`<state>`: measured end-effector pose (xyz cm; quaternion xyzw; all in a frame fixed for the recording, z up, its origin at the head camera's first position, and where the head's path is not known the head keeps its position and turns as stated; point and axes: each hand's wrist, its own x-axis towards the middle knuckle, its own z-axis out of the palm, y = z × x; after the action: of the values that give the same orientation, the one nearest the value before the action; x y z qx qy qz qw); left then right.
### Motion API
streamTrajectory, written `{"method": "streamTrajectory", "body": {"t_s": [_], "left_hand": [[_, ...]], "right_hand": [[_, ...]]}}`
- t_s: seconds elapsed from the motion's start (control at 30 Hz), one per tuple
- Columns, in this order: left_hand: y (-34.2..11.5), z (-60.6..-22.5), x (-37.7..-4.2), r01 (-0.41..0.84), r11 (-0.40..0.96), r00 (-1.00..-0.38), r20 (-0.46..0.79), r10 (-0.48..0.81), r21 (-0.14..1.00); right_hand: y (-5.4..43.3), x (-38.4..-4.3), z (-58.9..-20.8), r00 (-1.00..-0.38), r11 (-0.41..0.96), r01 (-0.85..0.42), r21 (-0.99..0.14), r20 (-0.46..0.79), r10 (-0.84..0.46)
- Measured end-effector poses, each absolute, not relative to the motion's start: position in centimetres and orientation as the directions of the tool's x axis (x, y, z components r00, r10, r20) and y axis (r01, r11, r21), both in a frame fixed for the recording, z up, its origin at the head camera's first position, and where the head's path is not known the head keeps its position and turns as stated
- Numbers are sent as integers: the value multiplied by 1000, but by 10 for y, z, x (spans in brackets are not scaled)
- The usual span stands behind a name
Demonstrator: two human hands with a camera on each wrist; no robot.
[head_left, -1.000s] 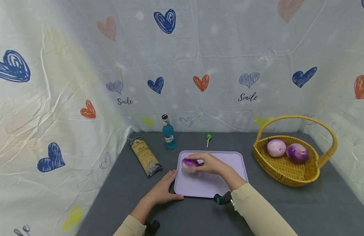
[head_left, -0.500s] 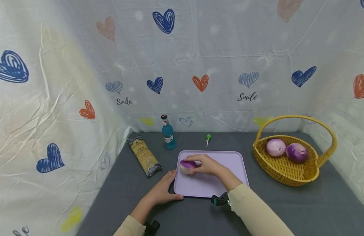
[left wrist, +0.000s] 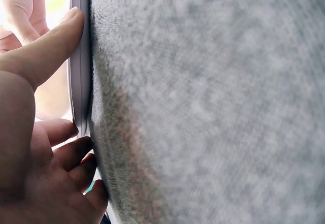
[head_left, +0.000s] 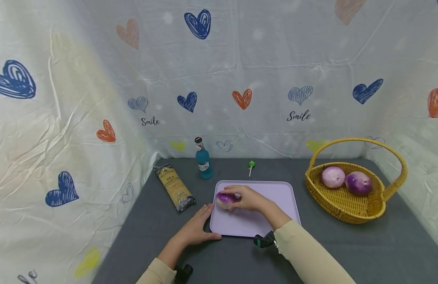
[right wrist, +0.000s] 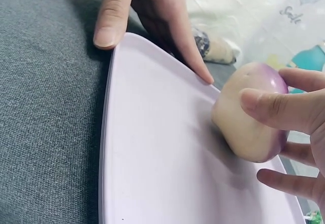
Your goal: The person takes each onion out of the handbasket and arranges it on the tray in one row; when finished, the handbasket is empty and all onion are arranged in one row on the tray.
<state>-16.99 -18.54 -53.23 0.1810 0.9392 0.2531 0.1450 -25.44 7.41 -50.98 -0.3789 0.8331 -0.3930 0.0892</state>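
Observation:
My right hand [head_left: 249,198] holds a purple-and-white turnip [head_left: 225,200] between thumb and fingers, over the left part of a lilac tray [head_left: 276,197]. In the right wrist view the turnip [right wrist: 251,117] shows its pale side, with the thumb across it and the other fingers behind. My left hand [head_left: 195,228] lies at the tray's near left corner. Its thumb touches the front edge and its straight fingers touch the left edge. The left wrist view shows these fingertips [left wrist: 76,21] against the tray's rim.
A yellow wicker basket [head_left: 341,211] with two more turnips [head_left: 333,177] stands at the right. Behind the tray are a blue bottle [head_left: 204,161] and a green lollipop [head_left: 251,164]. A yellow packet [head_left: 174,187], seemingly noodles, lies left of the tray on the grey tabletop.
My right hand has shifted slightly left with the turnip, which has tilted a little, and then stays nearly still. My left hand keeps its place at the tray corner.

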Motion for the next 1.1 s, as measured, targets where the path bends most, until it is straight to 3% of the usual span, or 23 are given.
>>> {"method": "streamTrajectory", "body": {"t_s": [0.27,1.1], "left_hand": [[-185,-532,-170,263,806,-894,-181,411,531],[-185,-531,-170,272,795,-895,-162,416,542]], "right_hand": [[72,-254,-508,-672,401,-613,-680,183,-718],[71,-253,-509,-687,415,-618,-668,201,-698]]}}
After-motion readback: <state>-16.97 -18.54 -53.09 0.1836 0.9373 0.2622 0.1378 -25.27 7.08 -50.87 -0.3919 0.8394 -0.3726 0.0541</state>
